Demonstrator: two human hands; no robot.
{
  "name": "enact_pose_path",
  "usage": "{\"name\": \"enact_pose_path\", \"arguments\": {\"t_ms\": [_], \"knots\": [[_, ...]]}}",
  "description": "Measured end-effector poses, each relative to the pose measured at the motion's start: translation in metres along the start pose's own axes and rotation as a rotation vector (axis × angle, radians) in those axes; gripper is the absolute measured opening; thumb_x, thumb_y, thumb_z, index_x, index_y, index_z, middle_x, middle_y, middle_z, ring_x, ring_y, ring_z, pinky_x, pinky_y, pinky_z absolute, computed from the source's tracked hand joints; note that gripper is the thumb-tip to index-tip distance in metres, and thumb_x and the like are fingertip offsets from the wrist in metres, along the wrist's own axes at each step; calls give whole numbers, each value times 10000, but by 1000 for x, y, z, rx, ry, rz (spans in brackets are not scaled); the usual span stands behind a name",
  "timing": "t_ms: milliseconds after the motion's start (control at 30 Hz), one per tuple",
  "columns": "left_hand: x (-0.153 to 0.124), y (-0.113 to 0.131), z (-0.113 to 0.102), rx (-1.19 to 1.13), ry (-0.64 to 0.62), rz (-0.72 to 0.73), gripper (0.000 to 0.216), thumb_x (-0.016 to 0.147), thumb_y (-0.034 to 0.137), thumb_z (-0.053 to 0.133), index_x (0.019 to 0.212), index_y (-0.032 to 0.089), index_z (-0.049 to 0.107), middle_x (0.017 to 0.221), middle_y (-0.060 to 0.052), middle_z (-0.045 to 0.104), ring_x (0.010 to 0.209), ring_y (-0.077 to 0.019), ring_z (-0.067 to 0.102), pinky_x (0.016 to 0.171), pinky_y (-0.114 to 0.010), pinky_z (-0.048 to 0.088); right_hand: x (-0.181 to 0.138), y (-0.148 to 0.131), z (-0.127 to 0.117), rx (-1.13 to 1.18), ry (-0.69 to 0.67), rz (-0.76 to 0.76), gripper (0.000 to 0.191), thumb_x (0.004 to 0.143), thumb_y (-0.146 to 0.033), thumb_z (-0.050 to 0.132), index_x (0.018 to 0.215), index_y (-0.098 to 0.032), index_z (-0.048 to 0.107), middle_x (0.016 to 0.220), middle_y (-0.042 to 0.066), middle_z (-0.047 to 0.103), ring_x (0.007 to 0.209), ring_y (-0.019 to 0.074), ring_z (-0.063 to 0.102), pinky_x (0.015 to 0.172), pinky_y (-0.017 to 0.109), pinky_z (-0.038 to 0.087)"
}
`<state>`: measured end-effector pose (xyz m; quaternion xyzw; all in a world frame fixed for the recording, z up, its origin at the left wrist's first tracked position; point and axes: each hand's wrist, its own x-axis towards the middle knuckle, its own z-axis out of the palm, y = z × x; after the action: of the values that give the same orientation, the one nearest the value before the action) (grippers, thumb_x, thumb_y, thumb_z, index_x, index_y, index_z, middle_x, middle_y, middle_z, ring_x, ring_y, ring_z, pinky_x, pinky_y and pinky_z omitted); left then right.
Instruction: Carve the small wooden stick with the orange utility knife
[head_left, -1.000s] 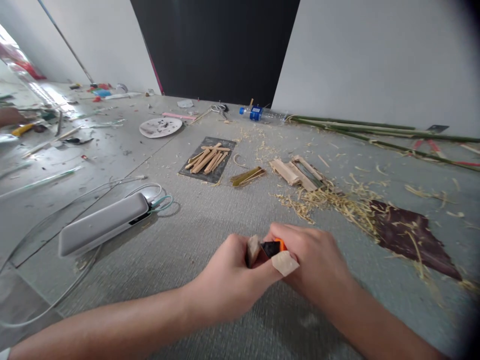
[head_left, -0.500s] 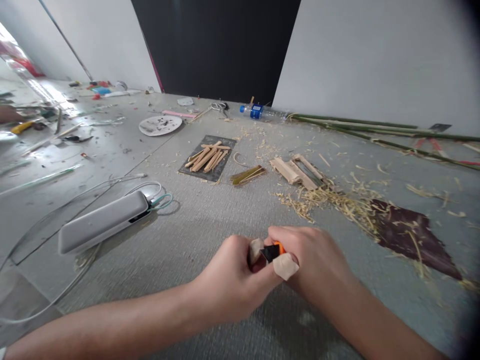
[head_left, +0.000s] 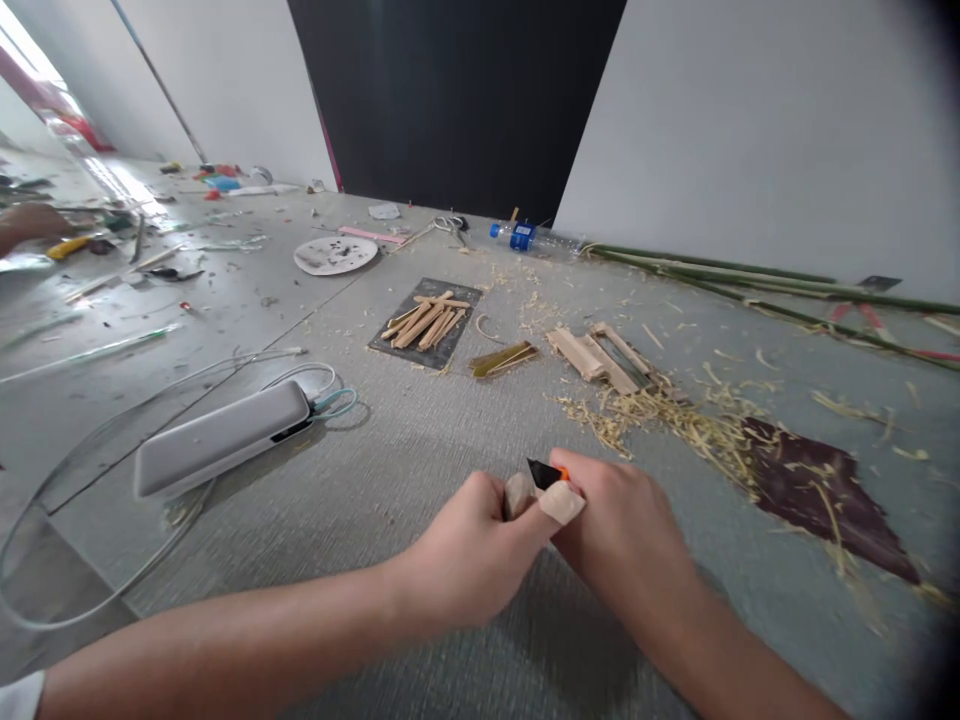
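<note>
In the head view my right hand (head_left: 619, 510) is closed around a utility knife (head_left: 545, 473). Its dark blade and a bit of orange handle show; the rest lies hidden in my fist. My left hand (head_left: 480, 545) is closed right beside it, with beige tape on the thumb tip and on a finger. The left thumb reaches across toward the knife, just below the blade. Whatever the left fingers may hold is hidden. Beyond my hands lie curled shavings (head_left: 607, 425) and pale bamboo pieces (head_left: 581, 355).
Wooden strips (head_left: 427, 322) lie on a dark mat (head_left: 409, 355). A green-brown strip bundle (head_left: 501, 360) sits nearby. At left are a power bank (head_left: 225, 440) with cables and a white plate (head_left: 335, 256). A bottle (head_left: 523, 236), long green stalks (head_left: 712, 268) and maroon sheet (head_left: 825, 500) lie farther right.
The knife blade has risen and now points up and left above the left thumb; before, it lay lower between both hands. The whole view has shifted slightly.
</note>
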<state>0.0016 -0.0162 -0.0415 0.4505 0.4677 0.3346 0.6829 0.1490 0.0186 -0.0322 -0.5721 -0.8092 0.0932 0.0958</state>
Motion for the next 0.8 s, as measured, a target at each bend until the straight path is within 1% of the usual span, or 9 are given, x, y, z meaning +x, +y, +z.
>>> {"name": "enact_pose_path", "arguments": {"t_ms": [200, 300, 367, 433, 500, 567, 633, 733, 800], "knots": [[-3, 12, -5, -28, -60, -19, 664, 795, 619, 721, 523, 228, 259, 425, 105, 246, 389, -41, 174, 397, -248, 115, 0, 6, -6, 57, -11, -90, 270, 780, -369, 507, 636, -246, 315, 526, -36, 420, 510, 122, 276, 505, 273, 176], [-4, 17, -8, -25, -102, -22, 635, 803, 586, 725, 519, 222, 289, 415, 101, 275, 381, -43, 198, 400, -251, 129, 1, 8, -6, 65, -3, -114, 287, 782, -385, 515, 632, -249, 311, 519, -38, 415, 497, 121, 275, 498, 276, 181], [-5, 19, -10, -18, -129, -30, 591, 812, 552, 723, 515, 216, 338, 409, 92, 313, 377, -50, 237, 400, -252, 157, 2, 8, -6, 57, 19, -98, 304, 793, -370, 524, 622, -250, 304, 498, -45, 382, 488, 121, 246, 486, 278, 177], [-5, 20, -12, -15, -160, -38, 538, 811, 493, 727, 508, 211, 384, 405, 78, 361, 373, -61, 291, 399, -249, 204, 4, 7, -7, 39, 61, -39, 320, 796, -324, 526, 607, -247, 279, 480, -52, 337, 482, 118, 214, 476, 277, 175], [-5, 20, -14, -41, -190, -54, 495, 797, 413, 727, 493, 209, 394, 407, 70, 373, 379, -68, 334, 405, -237, 264, 6, 6, -8, 24, 107, 21, 320, 779, -267, 521, 596, -239, 260, 477, -55, 315, 483, 115, 204, 475, 273, 182], [-5, 19, -14, -125, -221, -85, 446, 793, 334, 684, 495, 209, 377, 422, 76, 346, 386, -65, 328, 421, -221, 323, 8, 4, -9, 20, 132, 42, 315, 759, -236, 518, 588, -235, 254, 480, -55, 302, 487, 113, 206, 476, 271, 189], [-5, 18, -14, -227, -251, -117, 368, 796, 280, 605, 525, 211, 365, 445, 83, 309, 391, -63, 285, 427, -209, 351, 9, 3, -10, 31, 133, 38, 315, 757, -230, 517, 583, -234, 255, 478, -55, 295, 486, 112, 212, 476, 271, 194], [-4, 17, -15, -323, -289, -163, 246, 820, 279, 522, 610, 210, 414, 475, 81, 295, 407, -77, 264, 432, -203, 370, 8, 3, -12, 54, 125, 34, 318, 757, -236, 525, 585, -236, 258, 482, -54, 303, 485, 109, 216, 475, 270, 199], [-5, 18, -15, -351, -322, -191, 222, 848, 303, 505, 656, 209, 443, 487, 81, 273, 415, -82, 249, 417, -197, 332, 8, 3, -12, 60, 127, 37, 317, 761, -246, 530, 587, -237, 266, 484, -54, 313, 487, 109, 220, 475, 270, 200]]}}
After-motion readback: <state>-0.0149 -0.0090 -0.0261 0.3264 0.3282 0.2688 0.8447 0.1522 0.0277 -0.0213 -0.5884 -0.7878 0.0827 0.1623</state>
